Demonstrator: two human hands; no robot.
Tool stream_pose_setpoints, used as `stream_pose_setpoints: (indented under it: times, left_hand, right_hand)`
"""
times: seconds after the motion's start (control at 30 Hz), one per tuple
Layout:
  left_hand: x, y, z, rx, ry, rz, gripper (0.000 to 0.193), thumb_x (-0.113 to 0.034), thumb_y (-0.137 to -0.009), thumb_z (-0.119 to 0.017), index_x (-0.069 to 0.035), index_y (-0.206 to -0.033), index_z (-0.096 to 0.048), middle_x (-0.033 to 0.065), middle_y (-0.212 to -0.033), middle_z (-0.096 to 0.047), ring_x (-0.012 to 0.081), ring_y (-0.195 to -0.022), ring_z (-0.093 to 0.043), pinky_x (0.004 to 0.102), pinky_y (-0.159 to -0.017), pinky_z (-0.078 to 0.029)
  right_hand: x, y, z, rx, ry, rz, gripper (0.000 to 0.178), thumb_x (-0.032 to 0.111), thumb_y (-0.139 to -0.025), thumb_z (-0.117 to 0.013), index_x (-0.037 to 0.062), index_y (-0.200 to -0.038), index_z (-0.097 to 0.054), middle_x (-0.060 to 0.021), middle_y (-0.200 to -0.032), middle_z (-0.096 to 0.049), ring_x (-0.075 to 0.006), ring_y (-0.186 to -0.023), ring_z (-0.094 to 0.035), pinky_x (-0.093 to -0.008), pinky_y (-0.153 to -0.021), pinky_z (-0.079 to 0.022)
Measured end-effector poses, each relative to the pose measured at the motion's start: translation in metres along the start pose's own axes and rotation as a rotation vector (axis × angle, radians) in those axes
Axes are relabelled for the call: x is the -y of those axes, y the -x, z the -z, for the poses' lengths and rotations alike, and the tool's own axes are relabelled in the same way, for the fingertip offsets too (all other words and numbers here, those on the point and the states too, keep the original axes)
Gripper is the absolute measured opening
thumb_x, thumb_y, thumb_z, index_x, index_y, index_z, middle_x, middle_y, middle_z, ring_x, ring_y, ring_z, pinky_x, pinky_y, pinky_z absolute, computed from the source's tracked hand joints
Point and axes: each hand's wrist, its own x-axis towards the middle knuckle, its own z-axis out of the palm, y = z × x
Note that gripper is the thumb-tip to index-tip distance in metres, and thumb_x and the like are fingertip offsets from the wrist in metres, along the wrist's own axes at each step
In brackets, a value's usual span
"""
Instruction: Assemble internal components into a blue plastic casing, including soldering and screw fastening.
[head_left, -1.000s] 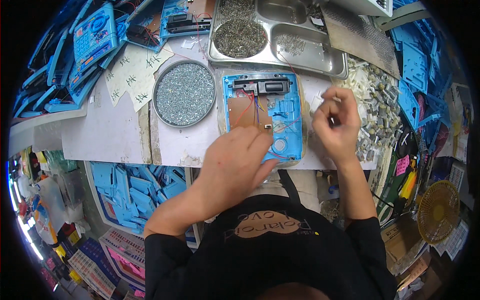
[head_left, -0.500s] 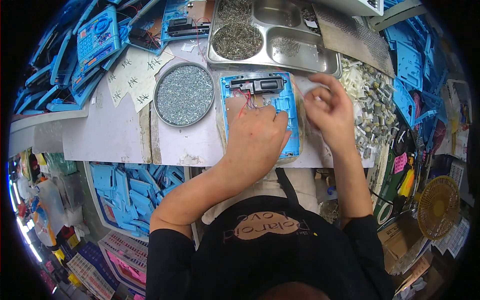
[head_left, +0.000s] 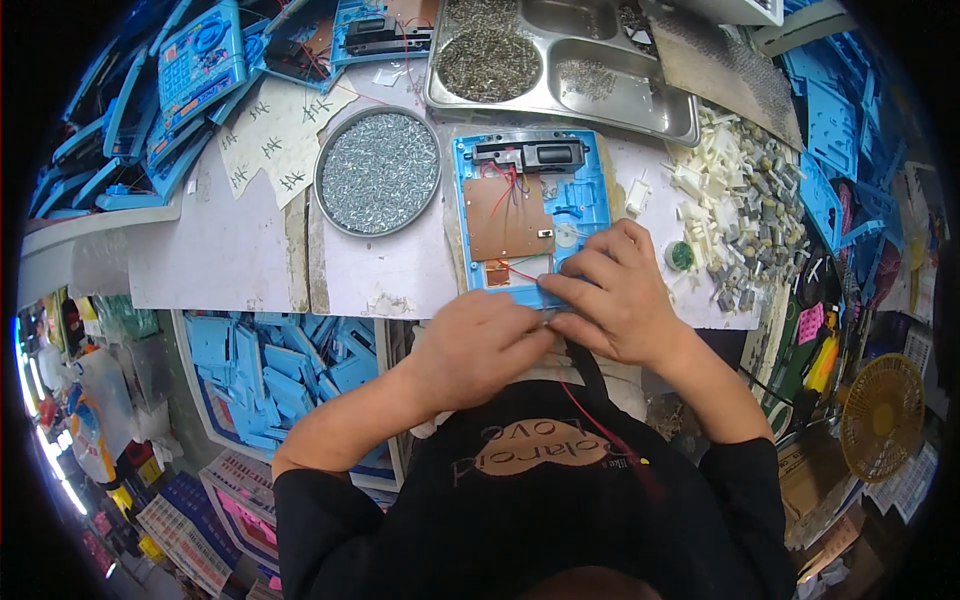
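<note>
Both L hand (head_left: 472, 345) & R hand (head_left: 622, 300) curl @ blue casing (head_left: 595, 198).

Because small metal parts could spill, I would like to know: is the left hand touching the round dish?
Apart. The head view shows pale tabletop plainly between the left hand and the near rim of the round dish.

A black T-shirt (head_left: 560, 530) bears a rounded tan print (head_left: 545, 460) across the chest, crossed by dark lettering (head_left: 522, 431), with a small yellow dot (head_left: 645, 461) to one side. The loose left sleeve (head_left: 325, 515) and right sleeve (head_left: 742, 495) are short; left hand (head_left: 478, 352) and right hand (head_left: 618, 295) are bare. A dark strap (head_left: 588, 375) crosses pale cloth (head_left: 622, 385) at the lap.
</note>
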Motion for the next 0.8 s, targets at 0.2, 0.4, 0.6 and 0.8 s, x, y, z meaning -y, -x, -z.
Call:
stream_pose_setpoints:
  times: [0.2, 0.4, 0.6, 0.8]
  left_hand:
    - [0.003, 0.037, 0.006, -0.197, -0.156, 0.436, 0.011, -0.009, -0.081, -0.076, -0.009, -0.081, -0.065, 0.0058, -0.072, -0.055, 0.0241, -0.057, -0.058, 0.0375, -0.05, -0.047]
    - [-0.019, 0.056, 0.006, 0.174, 0.063, 0.399, 0.013, -0.012, -0.081, -0.077, -0.008, -0.089, -0.066, 0.0086, -0.078, -0.058, 0.0287, -0.073, -0.065, 0.0408, -0.06, -0.051]
    - [0.016, 0.028, 0.041, 0.019, 0.114, 0.3, 0.023, -0.014, -0.081, -0.079, -0.007, -0.1, -0.068, 0.0099, -0.085, -0.061, 0.0307, -0.076, -0.063, 0.0425, -0.064, -0.051]
    - [0.042, 0.031, 0.015, 0.012, 0.142, 0.163, 0.018, -0.011, -0.077, -0.084, -0.008, -0.093, -0.075, 0.0066, -0.077, -0.06, 0.0261, -0.066, -0.061, 0.0395, -0.056, -0.048]
  right_hand:
    - [0.035, -0.019, -0.031, -0.069, -0.007, -0.099, 0.039, 0.023, -0.076, -0.081, 0.0104, -0.112, -0.072, -0.0048, -0.102, -0.064, -0.0269, -0.098, -0.056, -0.0489, -0.092, -0.04]
    - [0.045, -0.026, -0.041, -0.089, -0.006, -0.11, 0.038, 0.023, -0.073, -0.084, 0.0101, -0.106, -0.07, -0.0044, -0.099, -0.064, -0.0255, -0.095, -0.057, -0.046, -0.089, -0.037]
    - [0.047, -0.025, -0.045, -0.068, 0.02, -0.15, 0.042, 0.027, -0.068, -0.086, 0.0117, -0.102, -0.067, -0.0042, -0.101, -0.064, -0.0249, -0.097, -0.057, -0.0452, -0.088, -0.037]
    - [0.006, -0.026, 0.008, -0.043, -0.141, -0.004, 0.031, 0.024, -0.072, -0.082, 0.0122, -0.097, -0.069, -0.0053, -0.098, -0.066, -0.0261, -0.093, -0.06, -0.0448, -0.086, -0.044]
